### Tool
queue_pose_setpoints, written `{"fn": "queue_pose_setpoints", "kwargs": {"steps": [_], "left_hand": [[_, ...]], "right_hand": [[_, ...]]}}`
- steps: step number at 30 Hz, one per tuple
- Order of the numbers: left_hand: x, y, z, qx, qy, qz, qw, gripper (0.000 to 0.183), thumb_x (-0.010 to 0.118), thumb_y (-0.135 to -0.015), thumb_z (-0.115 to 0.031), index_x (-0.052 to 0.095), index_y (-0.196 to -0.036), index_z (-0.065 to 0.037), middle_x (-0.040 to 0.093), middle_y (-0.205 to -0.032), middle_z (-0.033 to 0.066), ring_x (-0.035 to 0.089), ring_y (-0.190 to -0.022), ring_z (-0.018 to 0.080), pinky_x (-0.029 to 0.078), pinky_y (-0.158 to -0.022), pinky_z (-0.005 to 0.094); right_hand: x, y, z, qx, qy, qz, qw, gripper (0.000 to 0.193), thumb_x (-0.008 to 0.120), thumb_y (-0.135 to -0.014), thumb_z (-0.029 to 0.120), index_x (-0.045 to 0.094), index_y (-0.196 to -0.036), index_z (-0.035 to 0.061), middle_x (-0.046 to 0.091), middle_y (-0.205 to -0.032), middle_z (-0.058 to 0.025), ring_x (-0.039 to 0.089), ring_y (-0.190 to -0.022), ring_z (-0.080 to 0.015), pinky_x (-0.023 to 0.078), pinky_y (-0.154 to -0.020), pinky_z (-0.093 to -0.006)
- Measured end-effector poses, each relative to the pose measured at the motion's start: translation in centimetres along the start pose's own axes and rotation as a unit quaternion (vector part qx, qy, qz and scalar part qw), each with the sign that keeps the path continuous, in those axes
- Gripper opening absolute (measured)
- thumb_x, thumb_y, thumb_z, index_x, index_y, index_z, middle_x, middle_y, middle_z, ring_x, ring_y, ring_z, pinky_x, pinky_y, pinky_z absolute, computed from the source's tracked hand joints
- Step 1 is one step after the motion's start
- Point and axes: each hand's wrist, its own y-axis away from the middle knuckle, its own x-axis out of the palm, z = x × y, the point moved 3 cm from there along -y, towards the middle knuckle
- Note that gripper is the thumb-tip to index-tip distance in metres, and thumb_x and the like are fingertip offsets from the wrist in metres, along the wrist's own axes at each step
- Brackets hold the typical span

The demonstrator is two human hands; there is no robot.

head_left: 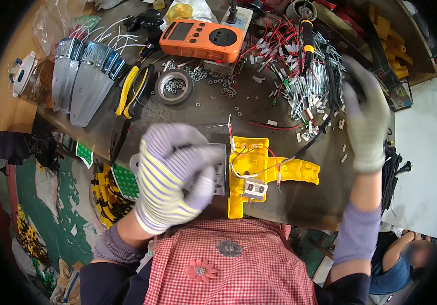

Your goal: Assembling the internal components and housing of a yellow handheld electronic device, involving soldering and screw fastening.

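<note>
My left hand (175, 178), in a striped glove, curls over a grey metal plate (222, 173) that lies against a yellow plastic housing half (249, 162). Its fingertips are slightly smeared, and anything between them is hidden. The housing lies open, its handle to the right, with red and white wires and a small metal-and-white switch-like block (255, 189) in it. A black power cord (310, 147) runs from it up to the right. Over the bench's right side, my right hand (368, 112) is smeared by motion beside black cable; its fingers cannot be made out.
Beyond the housing lie an orange meter (201, 39), a tape roll (174, 87) among small nuts, and yellow-handled pliers (136, 91). Shiny metal shells (91, 84) stand far left. A heap of wired metal rods (305, 76) carries a screwdriver-like tool (307, 46). Another person (399, 264) sits lower right.
</note>
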Motion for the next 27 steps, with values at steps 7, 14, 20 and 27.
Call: {"fn": "queue_pose_setpoints", "kwargs": {"steps": [7, 14, 20, 27], "left_hand": [[-1.5, -1.2, 3.7, -0.091, -0.081, -0.009, 0.992, 0.02, 0.065, -0.077, 0.004, 0.07, -0.095, -0.003, 0.063, -0.099, 0.0109, 0.063, -0.093, 0.025, 0.05, -0.084, 0.0352], [1.5, -4.1, 4.8, -0.063, -0.117, 0.205, 0.97, 0.011, 0.075, -0.076, -0.009, 0.07, -0.084, -0.004, 0.066, -0.09, 0.0114, 0.064, -0.089, 0.0312, 0.05, -0.082, 0.041], [0.1, -3.1, 3.1, 0.042, -0.143, 0.053, 0.987, 0.016, 0.071, -0.078, -0.006, 0.067, -0.093, -0.007, 0.066, -0.091, 0.0084, 0.063, -0.09, 0.0297, 0.047, -0.084, 0.0409], [0.3, 0.4, 0.0, 0.02, -0.023, 0.087, 0.996, 0.014, 0.074, -0.071, -0.016, 0.075, -0.085, -0.016, 0.05, -0.084, 0.0031, 0.052, -0.082, 0.0254, 0.042, -0.08, 0.0412]], "right_hand": [[7.7, -7.0, -3.3, -0.163, 0.225, 0.163, 0.947, 0.055, 0.062, -0.082, -0.001, 0.062, -0.13, 0.0244, 0.067, -0.104, -0.0119, 0.065, -0.097, -0.0337, 0.053, -0.08, -0.0441], [4.3, -6.3, -2.1, -0.158, -0.121, -0.125, 0.972, 0.026, 0.081, -0.081, 0.005, 0.072, -0.106, 0.0081, 0.075, -0.097, -0.005, 0.071, -0.085, -0.0142, 0.054, -0.078, -0.0246], [-3.1, 0.0, -4.3, 0.123, -0.196, -0.272, 0.934, 0.024, 0.07, -0.092, 0.009, 0.067, -0.114, 0.0021, 0.069, -0.093, -0.0039, 0.065, -0.076, -0.0145, 0.054, -0.072, -0.0255], [2.8, 3.6, -0.4, 0.413, -0.575, -0.048, 0.705, 0.031, 0.066, -0.094, 0.034, 0.063, -0.102, 0.0035, 0.063, -0.081, -0.0041, 0.063, -0.065, -0.016, 0.054, -0.059, -0.0285]]}}
